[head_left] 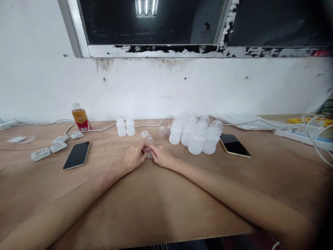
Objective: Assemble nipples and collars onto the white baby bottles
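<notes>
My left hand (pixel 134 157) and my right hand (pixel 163 157) meet at the middle of the wooden table (pixel 161 205), both gripping a small clear plastic part (pixel 149 153) between their fingertips. Just beyond it stands a clear nipple-shaped piece (pixel 150 139), and a white ring cap (pixel 145 134) lies a little farther back. Two small white bottles (pixel 125 127) stand behind on the left. A cluster of several capped white bottles (pixel 195 133) stands to the right of my hands.
A black phone (pixel 77 155) lies at left, another phone (pixel 235 145) at right. An orange drink bottle (pixel 81 118) stands by the wall. White adapters (pixel 49 148) and cables lie far left; cables and papers (pixel 299 130) far right.
</notes>
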Demonstrator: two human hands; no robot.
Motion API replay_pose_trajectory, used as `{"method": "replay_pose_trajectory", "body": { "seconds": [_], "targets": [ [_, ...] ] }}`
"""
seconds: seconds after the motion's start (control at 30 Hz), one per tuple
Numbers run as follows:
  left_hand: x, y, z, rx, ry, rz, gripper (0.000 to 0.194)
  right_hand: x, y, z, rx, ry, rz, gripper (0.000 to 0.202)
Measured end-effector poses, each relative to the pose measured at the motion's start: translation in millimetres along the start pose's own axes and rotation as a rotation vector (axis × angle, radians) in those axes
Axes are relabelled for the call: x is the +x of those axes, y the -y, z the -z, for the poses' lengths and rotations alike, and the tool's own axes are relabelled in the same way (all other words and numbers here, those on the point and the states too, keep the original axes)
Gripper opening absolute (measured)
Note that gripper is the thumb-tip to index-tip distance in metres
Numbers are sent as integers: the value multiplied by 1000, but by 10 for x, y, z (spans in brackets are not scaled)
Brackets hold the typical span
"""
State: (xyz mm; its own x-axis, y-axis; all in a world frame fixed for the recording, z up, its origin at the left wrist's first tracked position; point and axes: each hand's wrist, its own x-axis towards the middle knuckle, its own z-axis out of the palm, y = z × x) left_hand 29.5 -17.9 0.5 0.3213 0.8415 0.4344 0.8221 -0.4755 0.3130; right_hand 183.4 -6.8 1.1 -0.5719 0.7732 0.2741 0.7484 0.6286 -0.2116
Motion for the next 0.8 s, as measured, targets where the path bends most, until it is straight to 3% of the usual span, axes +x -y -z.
{"method": "replay_pose_trajectory", "body": {
  "seconds": [0.23,0.43,0.5,0.63,0.73,0.8],
  "targets": [
    [2,55,-49,52,35,-20,16,-11,24,17,52,-28,31,31],
    [62,130,234,235,16,-358,25,8,16,24,247,-116,49,29],
    [207,221,349,266,-66,-356,25,32,-12,17,348,-165,52,27],
    [740,512,459,468,-284,-170,40,93,-104,-27,676,-132,-39,29],
    [1149,751,487,657,-180,-127,64,120,-158,-46,967,-122,-170,34],
    [1297,863,528,718,-11,-128,58,122,-172,-34,1137,-141,-216,35]
  ]
}}
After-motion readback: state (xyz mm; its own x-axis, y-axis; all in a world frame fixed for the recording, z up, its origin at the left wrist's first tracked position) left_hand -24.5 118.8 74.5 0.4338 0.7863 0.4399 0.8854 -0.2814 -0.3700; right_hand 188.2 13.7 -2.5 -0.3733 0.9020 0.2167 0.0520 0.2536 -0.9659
